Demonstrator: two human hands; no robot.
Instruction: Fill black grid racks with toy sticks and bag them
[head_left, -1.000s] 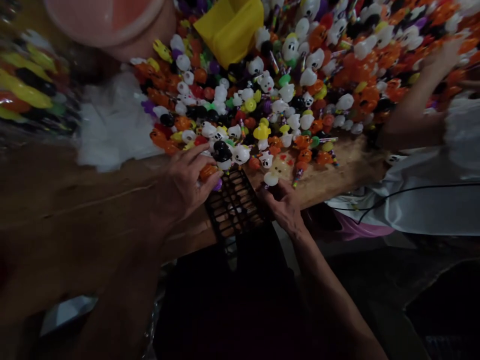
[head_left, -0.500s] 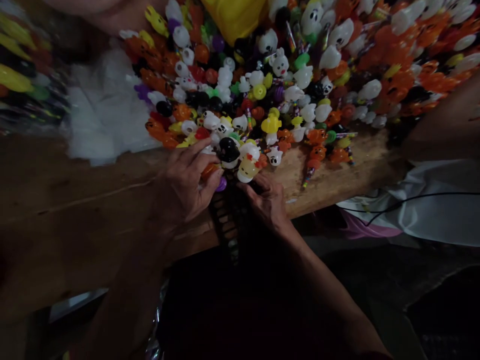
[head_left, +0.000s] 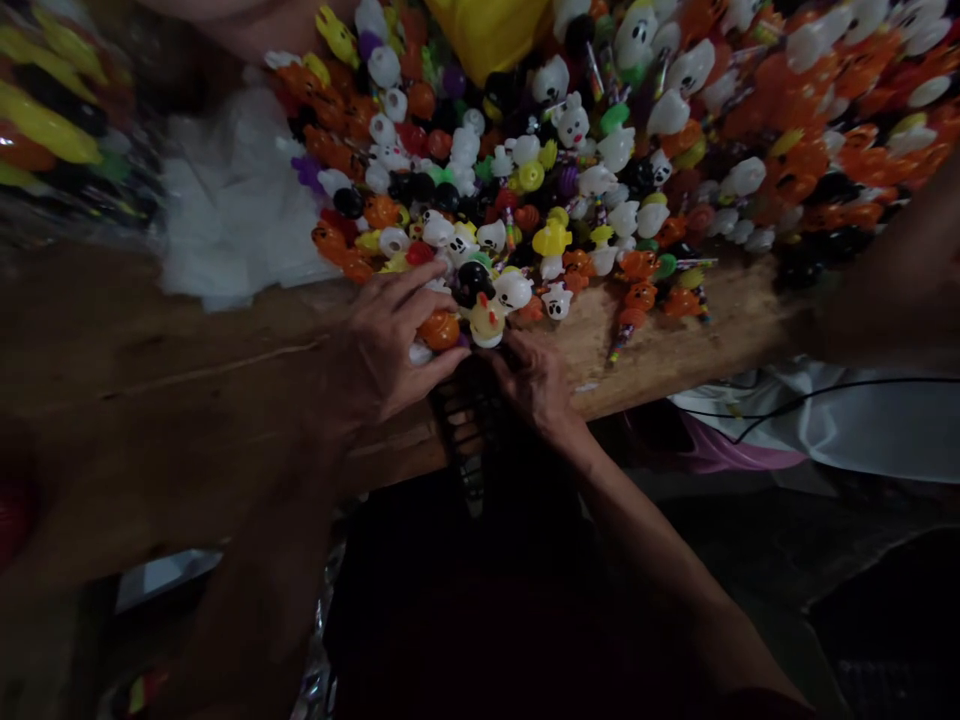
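Looking beyond the black grid (head_left: 461, 408), I see the pale figure (head_left: 487, 324), comb end away; my nearer right hand (head_left: 538, 382) seemingly pinches its base; my left hand (head_left: 386, 348) cups an orange figure (head_left: 439, 329), hold unclear.

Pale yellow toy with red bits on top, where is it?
In the head view, the pale yellow toy is near the middle, between the left hand and right hand, just below a black toy.
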